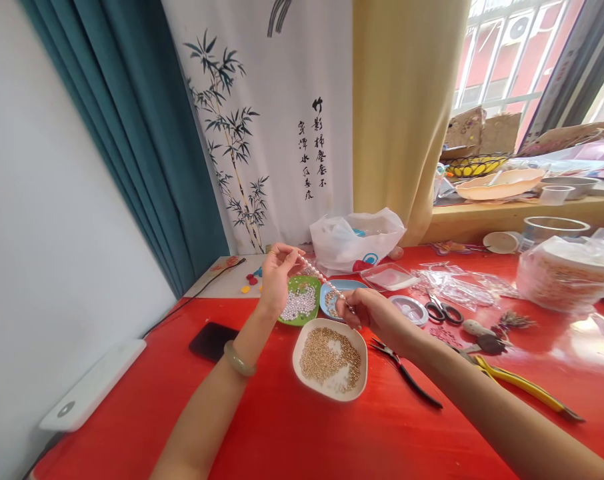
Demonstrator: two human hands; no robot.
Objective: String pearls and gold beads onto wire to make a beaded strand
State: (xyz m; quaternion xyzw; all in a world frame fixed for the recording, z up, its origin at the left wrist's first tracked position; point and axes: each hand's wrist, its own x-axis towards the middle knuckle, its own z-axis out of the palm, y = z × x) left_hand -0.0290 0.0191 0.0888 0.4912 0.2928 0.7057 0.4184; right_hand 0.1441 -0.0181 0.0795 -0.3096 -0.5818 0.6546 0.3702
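Observation:
A string of pearly beads [321,275] is stretched on a slant between my two hands, above the dishes. At its upper end, the fingers of my left hand [279,270] are pinched on it. My right hand [358,307] grips the lower end between thumb and fingers. Below the hands is a white bowl [298,368] with small gold beads [322,357] spread in it. A green dish [298,321] of white pearl beads [301,301] lies beside my left hand. Partly behind my right hand sits a blue dish [343,285] with a few gold beads.
A black phone [213,341] lies left of my left forearm. Black-handled pliers [407,377], scissors [443,311] and yellow-handled pliers [525,385] are on the right. At the back stand a white plastic bag [332,247] and a wrapped tub [567,273]. A white power strip [95,383] lies along the left edge.

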